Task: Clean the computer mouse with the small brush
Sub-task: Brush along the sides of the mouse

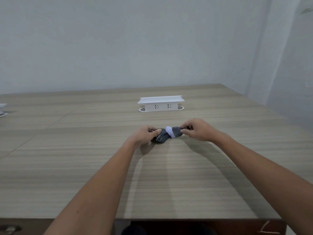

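Observation:
A dark grey computer mouse lies on the wooden table, a little past its middle. My left hand grips the mouse from its left side. My right hand pinches the handle end of a small brush with a dark grey body and a white bristle tip. The white tip rests on the top right of the mouse. The brush handle is mostly hidden under my fingers.
A white power socket box stands behind the mouse toward the wall. Part of another white object shows at the table's far left edge. The table's front edge runs just below my forearms.

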Tool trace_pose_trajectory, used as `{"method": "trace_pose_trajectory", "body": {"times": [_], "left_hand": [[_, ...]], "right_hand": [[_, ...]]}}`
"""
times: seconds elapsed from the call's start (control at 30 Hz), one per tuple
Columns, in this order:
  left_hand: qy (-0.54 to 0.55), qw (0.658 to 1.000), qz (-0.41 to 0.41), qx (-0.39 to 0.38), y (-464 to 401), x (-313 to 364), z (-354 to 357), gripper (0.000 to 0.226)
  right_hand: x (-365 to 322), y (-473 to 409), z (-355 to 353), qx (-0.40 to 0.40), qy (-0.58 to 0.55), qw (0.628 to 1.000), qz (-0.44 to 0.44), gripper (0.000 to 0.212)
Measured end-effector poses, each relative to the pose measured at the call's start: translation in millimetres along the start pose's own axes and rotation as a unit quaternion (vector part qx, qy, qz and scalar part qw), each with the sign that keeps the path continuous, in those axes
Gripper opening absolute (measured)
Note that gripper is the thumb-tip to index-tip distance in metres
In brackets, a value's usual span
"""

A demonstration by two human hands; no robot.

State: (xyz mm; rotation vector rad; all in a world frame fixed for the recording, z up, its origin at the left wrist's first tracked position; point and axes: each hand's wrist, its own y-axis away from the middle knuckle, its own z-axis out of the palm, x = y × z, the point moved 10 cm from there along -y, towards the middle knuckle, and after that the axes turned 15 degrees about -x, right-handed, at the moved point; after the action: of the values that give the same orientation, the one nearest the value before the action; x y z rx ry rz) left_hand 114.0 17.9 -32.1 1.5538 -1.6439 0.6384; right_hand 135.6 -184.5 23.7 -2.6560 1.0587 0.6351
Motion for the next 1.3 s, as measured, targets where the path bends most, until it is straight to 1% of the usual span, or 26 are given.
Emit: {"method": "trace_pose_trajectory", "body": {"times": [0.07, 0.1, 0.17, 0.2, 0.27, 0.33, 0.4, 0.43, 0.47, 0.53, 0.6, 0.7, 0.77, 0.87, 0.9, 0.93, 1.0, 1.07, 1.1, 1.17, 1.2, 1.23, 1.3], "left_hand": [[-0.003, 1.000, -0.001, 0.000, -1, 0, 0, 0.034], [-0.003, 1.000, -0.003, 0.002, -3, 0, 0, 0.034], [-0.003, 1.000, -0.009, 0.011, -3, 0, 0, 0.034], [0.000, 1.000, -0.011, 0.018, -4, -1, -1, 0.034], [0.006, 1.000, -0.013, 0.027, -6, -3, -3, 0.033], [0.005, 0.999, -0.020, 0.025, -8, -4, -3, 0.033], [0.001, 0.999, -0.029, 0.024, -10, -6, -4, 0.036], [-0.001, 0.999, -0.032, 0.025, -11, -6, -5, 0.037], [-0.003, 0.999, -0.035, 0.025, -12, -7, -6, 0.039], [-0.005, 0.999, -0.042, 0.029, -14, -9, -8, 0.042], [-0.007, 0.998, -0.047, 0.029, -16, -11, -9, 0.045], [0.001, 0.998, -0.048, 0.029, -17, -11, -9, 0.043], [0.002, 0.998, -0.050, 0.030, -18, -11, -9, 0.042], [-0.002, 0.998, -0.052, 0.025, -18, -10, -10, 0.040], [0.002, 0.998, -0.053, 0.021, -18, -10, -9, 0.040], [0.007, 0.998, -0.052, 0.018, -18, -9, -9, 0.039], [0.010, 0.999, -0.046, 0.013, -17, -7, -7, 0.037], [0.009, 0.999, -0.041, 0.012, -15, -5, -6, 0.037], [0.009, 0.999, -0.039, 0.014, -15, -4, -6, 0.038], [0.010, 0.999, -0.037, 0.014, -15, -3, -6, 0.036], [0.010, 0.999, -0.035, 0.012, -14, -2, -6, 0.033], [0.010, 0.999, -0.034, 0.010, -15, -2, -6, 0.033], [0.008, 0.999, -0.037, 0.010, -14, 0, -6, 0.036]], "right_hand": [[-2, 4, -8, 0.054, 0.013, 0.998, 0.004, 0.018], [-5, 6, -9, 0.064, -0.014, 0.998, -0.002, 0.017], [-14, 9, -4, 0.038, -0.076, 0.996, -0.027, 0.014], [-19, 9, 2, 0.014, -0.079, 0.996, -0.040, 0.013], [-20, 5, 7, 0.001, -0.019, 0.999, -0.042, 0.013], [-14, -1, 3, 0.023, 0.066, 0.997, -0.020, 0.017], [-12, -4, -6, 0.046, 0.115, 0.992, -0.005, 0.023], [-16, -4, -8, 0.048, 0.111, 0.993, -0.011, 0.024], [-22, -4, -8, 0.039, 0.082, 0.996, -0.024, 0.021], [-32, -5, -1, -0.004, 0.024, 0.999, -0.044, 0.016], [-34, -9, 6, -0.025, 0.039, 0.998, -0.038, 0.014], [-25, -17, -4, 0.007, 0.111, 0.994, 0.006, 0.022], [-26, -21, -10, 0.009, 0.106, 0.994, 0.011, 0.028], [-41, -26, 0, -0.044, 0.051, 0.997, -0.025, 0.026], [-43, -27, 4, -0.053, 0.049, 0.997, -0.027, 0.026], [-42, -29, 5, -0.049, 0.062, 0.997, -0.022, 0.026], [-33, -32, -1, -0.019, 0.084, 0.996, -0.001, 0.028], [-26, -32, -8, 0.003, 0.069, 0.998, 0.009, 0.030], [-26, -32, -7, -0.009, 0.044, 0.999, 0.001, 0.029], [-31, -31, 2, -0.055, -0.025, 0.998, -0.019, 0.027], [-33, -32, 4, -0.064, -0.033, 0.997, -0.019, 0.026], [-31, -32, 4, -0.054, -0.015, 0.998, -0.012, 0.025], [-24, -34, -4, -0.007, 0.055, 0.998, 0.015, 0.026]]}}
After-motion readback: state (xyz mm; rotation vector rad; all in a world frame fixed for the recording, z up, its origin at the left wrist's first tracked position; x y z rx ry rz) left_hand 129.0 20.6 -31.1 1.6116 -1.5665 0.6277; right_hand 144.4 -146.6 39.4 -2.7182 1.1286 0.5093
